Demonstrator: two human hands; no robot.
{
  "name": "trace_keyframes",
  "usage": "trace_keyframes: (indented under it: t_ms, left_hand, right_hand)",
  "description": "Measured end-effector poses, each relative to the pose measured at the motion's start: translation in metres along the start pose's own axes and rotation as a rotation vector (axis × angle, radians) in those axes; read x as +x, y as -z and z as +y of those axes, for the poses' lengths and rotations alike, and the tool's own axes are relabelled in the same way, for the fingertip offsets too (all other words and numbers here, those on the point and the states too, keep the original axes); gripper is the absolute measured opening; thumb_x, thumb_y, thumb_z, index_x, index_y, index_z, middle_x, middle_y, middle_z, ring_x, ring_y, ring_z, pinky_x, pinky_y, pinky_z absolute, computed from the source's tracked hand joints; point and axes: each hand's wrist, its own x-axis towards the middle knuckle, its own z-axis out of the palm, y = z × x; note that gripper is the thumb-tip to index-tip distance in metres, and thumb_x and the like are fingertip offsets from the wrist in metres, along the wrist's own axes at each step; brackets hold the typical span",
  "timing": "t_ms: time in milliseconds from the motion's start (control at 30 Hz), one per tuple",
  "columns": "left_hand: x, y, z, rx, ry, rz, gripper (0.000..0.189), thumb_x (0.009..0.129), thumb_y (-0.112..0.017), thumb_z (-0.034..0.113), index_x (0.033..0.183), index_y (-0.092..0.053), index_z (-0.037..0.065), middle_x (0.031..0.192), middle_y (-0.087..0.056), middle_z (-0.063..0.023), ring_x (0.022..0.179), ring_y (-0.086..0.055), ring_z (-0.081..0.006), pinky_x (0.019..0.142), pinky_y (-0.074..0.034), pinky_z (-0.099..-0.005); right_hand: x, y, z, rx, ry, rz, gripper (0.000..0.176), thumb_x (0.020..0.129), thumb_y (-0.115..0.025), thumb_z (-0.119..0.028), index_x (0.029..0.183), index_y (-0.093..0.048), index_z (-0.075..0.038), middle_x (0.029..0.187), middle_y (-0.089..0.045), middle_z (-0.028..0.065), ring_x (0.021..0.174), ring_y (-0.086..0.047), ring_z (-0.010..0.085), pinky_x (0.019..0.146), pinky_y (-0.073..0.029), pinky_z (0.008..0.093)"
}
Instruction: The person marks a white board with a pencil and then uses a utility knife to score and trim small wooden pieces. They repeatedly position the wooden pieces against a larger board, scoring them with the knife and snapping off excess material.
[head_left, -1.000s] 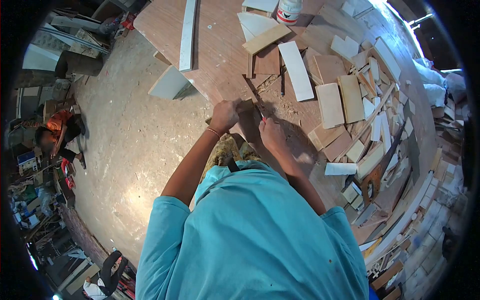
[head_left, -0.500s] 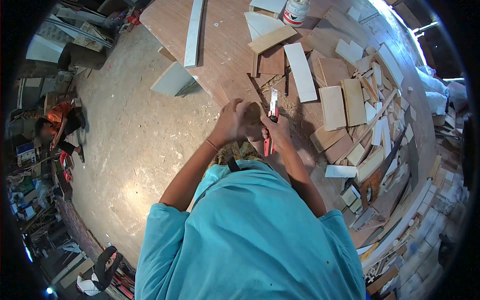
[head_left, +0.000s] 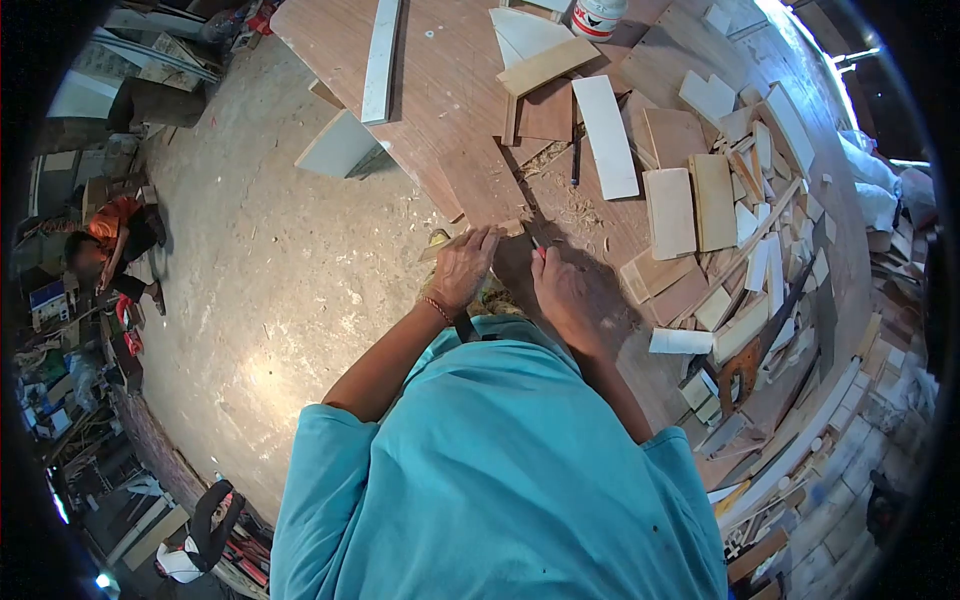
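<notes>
My left hand (head_left: 462, 270) lies with its fingers bent over a small piece of wood (head_left: 512, 228), pressing it at the near edge of the plywood worktop (head_left: 455, 150). One end of that piece shows past my fingertips, and another part juts out left of the hand. My right hand (head_left: 562, 290) is closed around a red utility knife (head_left: 540, 248), mostly hidden in the fist. Its blade points away from me, close beside the wood's right end. Wood shavings (head_left: 580, 208) and a dark pencil (head_left: 575, 162) lie just beyond my hands.
Wood offcuts (head_left: 670, 212) are heaped at the right, with a handsaw (head_left: 738, 375) among them. A white tub (head_left: 598, 18) stands at the back. A long white strip (head_left: 382, 60) lies on the worktop's left. A person in orange (head_left: 118, 225) sits across the floor.
The knife, held up with its blade showing, has come down beside the wood and turned within my right fist. My left hand has settled on the piece, which has shifted into clearer view.
</notes>
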Motion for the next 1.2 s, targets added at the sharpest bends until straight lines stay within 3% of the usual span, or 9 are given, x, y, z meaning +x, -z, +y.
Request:
trace_keyframes:
  t_ms: [200,400,467,767,1000,1200]
  left_hand:
    - [0.005,0.004,-0.001,-0.051,0.065,-0.056,0.042,0.07,-0.052,0.005,0.111,-0.047,0.005,0.103,-0.057,-0.0141,0.089,-0.057,-0.0293,0.07,-0.049,-0.0353]
    - [0.008,0.006,-0.003,-0.079,0.051,-0.026,0.039,0.07,-0.055,0.007,0.108,-0.049,0.006,0.099,-0.059,-0.0127,0.084,-0.059,-0.0283,0.066,-0.049,-0.0352]
    - [0.007,0.002,-0.004,-0.084,0.05,-0.024,0.039,0.069,-0.055,0.007,0.108,-0.049,0.006,0.099,-0.059,-0.0127,0.085,-0.059,-0.0283,0.066,-0.049,-0.0352]
    - [0.008,0.005,-0.005,-0.089,0.077,-0.039,0.036,0.071,-0.055,0.009,0.107,-0.05,0.007,0.096,-0.06,-0.0126,0.081,-0.06,-0.0286,0.063,-0.049,-0.0354]
    - [0.009,0.002,-0.005,-0.065,0.08,-0.032,0.034,0.073,-0.054,0.011,0.106,-0.05,0.007,0.093,-0.06,-0.0123,0.077,-0.06,-0.028,0.06,-0.048,-0.0358]
    - [0.009,0.005,-0.005,-0.056,0.079,-0.068,0.035,0.072,-0.053,0.008,0.107,-0.049,0.006,0.094,-0.06,-0.0134,0.079,-0.06,-0.0284,0.061,-0.049,-0.0359]
  right_hand:
    - [-0.001,-0.006,0.005,0.049,0.05,0.0,0.027,0.089,-0.041,-0.026,0.078,-0.047,-0.002,0.059,-0.056,0.0209,0.055,-0.058,0.0355,0.045,-0.046,0.0432]
    - [0.008,-0.01,-0.001,-0.005,0.015,0.0,0.023,0.085,-0.046,-0.024,0.081,-0.049,-0.001,0.061,-0.058,0.0202,0.06,-0.06,0.0359,0.051,-0.048,0.0438]
    - [0.012,-0.007,-0.005,-0.005,-0.074,-0.069,0.025,0.085,-0.046,-0.024,0.086,-0.049,0.001,0.067,-0.057,0.0248,0.067,-0.059,0.0386,0.06,-0.046,0.0478]
    - [0.001,-0.002,-0.006,0.083,-0.082,-0.137,0.026,0.085,-0.046,-0.024,0.086,-0.05,0.001,0.072,-0.059,0.023,0.071,-0.06,0.0382,0.061,-0.048,0.0469]
    - [0.006,-0.01,-0.007,0.032,-0.105,-0.073,0.029,0.086,-0.042,-0.026,0.089,-0.049,0.002,0.068,-0.058,0.0243,0.069,-0.059,0.0402,0.061,-0.046,0.0477]
    - [0.002,-0.007,-0.012,0.08,-0.157,-0.139,0.026,0.085,-0.048,-0.025,0.09,-0.05,0.0,0.073,-0.06,0.0224,0.072,-0.06,0.0384,0.062,-0.047,0.0468]
